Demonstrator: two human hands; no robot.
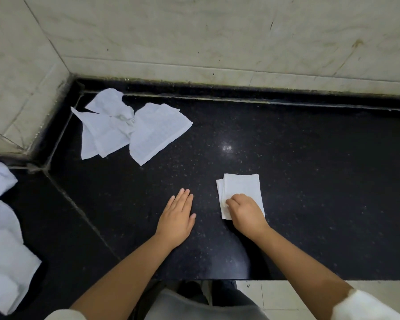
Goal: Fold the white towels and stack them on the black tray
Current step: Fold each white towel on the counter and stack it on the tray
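Resting palm-down on the black speckled counter (286, 158), the left hand (177, 219) lay flat with fingers straight and together, holding nothing. The right hand (246, 212) sat just beside it on a folded white towel (240, 188), fingers curled down onto the cloth; whether they pinched it or only pressed could not be told, since the knuckles hid the fingertips. Two unfolded white towels (125, 130) lay rumpled and overlapping near the far left corner, by the marble wall (194, 31). More white cloth (2, 239) lay at the left, cut off by the frame edge. No writing or label showed anywhere. White sleeves (365, 306) were blurred at the bottom edge.
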